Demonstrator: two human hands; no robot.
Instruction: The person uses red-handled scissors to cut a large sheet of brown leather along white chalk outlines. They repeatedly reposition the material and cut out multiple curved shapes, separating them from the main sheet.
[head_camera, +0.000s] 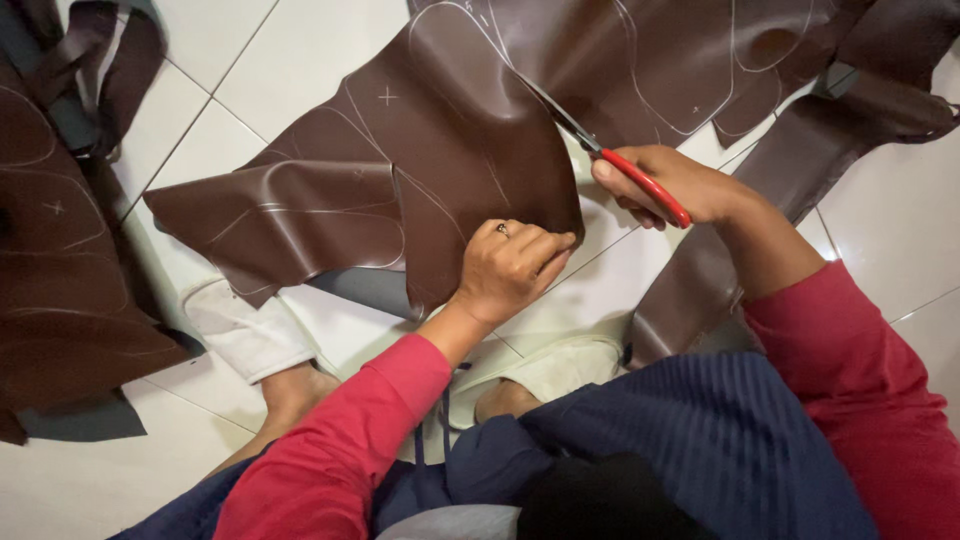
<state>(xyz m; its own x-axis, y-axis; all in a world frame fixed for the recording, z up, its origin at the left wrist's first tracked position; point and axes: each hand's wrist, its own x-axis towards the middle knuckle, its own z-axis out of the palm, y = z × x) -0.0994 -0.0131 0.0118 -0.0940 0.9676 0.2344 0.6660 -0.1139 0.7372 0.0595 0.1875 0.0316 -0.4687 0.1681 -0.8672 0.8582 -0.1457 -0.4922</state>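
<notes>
A large sheet of dark brown leather-like material with pale drawn outlines is lifted off the white tiled floor. My left hand pinches its lower edge, a ring on one finger. My right hand grips red-handled scissors; their blades reach up-left into the sheet along a drawn line. Both sleeves are red.
More brown sheet pieces lie at the left and at the top right, with a strip running down by my right arm. My feet and pale trouser cuffs rest on the floor below the sheet.
</notes>
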